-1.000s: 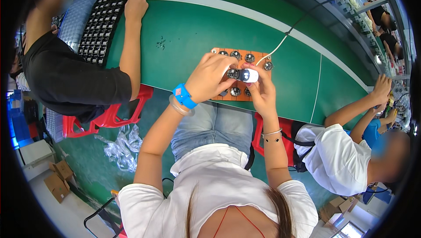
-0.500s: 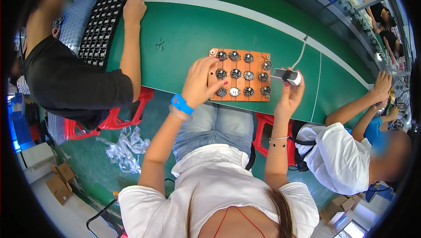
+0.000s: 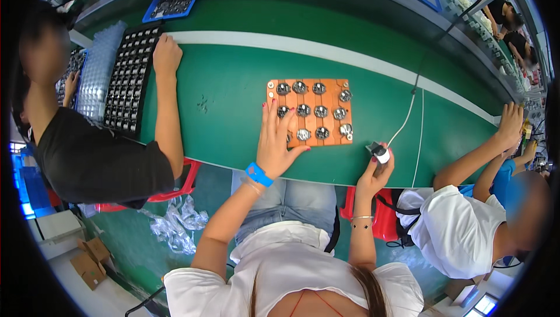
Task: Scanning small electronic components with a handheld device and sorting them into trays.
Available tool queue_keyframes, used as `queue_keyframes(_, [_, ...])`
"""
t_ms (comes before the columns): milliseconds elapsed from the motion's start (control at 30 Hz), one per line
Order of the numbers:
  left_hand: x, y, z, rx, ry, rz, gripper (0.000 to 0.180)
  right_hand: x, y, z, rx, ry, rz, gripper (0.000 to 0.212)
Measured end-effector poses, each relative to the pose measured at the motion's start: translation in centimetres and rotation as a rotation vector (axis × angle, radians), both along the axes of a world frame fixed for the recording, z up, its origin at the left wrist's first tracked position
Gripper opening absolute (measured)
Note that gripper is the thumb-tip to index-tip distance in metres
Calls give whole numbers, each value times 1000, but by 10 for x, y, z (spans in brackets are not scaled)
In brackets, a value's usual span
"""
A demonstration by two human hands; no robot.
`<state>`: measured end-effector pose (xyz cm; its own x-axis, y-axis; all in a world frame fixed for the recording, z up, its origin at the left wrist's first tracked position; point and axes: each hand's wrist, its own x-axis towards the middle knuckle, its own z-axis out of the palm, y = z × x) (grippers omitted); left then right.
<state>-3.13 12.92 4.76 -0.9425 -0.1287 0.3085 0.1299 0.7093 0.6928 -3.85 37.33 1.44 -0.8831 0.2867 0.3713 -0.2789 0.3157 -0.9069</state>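
Note:
On the green table lies an orange fixture board with rows of small round black-and-silver parts. My left hand rests over the board's near left corner, its fingers spread and its thumb out along the near edge; it covers some parts there. To the right of the board, my right hand grips a small white-and-black corded device whose dark flat end points toward the board. I cannot make out its exact kind.
A pale cable runs from the device up past the table's right side. At left, a co-worker's arm rests beside a black tray of parts. A blue tray stands farther back. Another co-worker sits at right.
My right hand has drawn the device away from the board's right edge, back toward me. My left hand has shifted along the board's left end, fingers now pointing away. The whole view has shifted.

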Motion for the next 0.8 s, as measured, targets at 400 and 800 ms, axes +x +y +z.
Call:
queue_keyframes(400, [-201, -57, 5, -27, 51, -61, 102, 6, 0, -1, 12, -16, -48, 39])
queue_keyframes(800, [-345, -89, -14, -135, 76, -73, 98, 5, -3, -12, 73, 7, -108, 39])
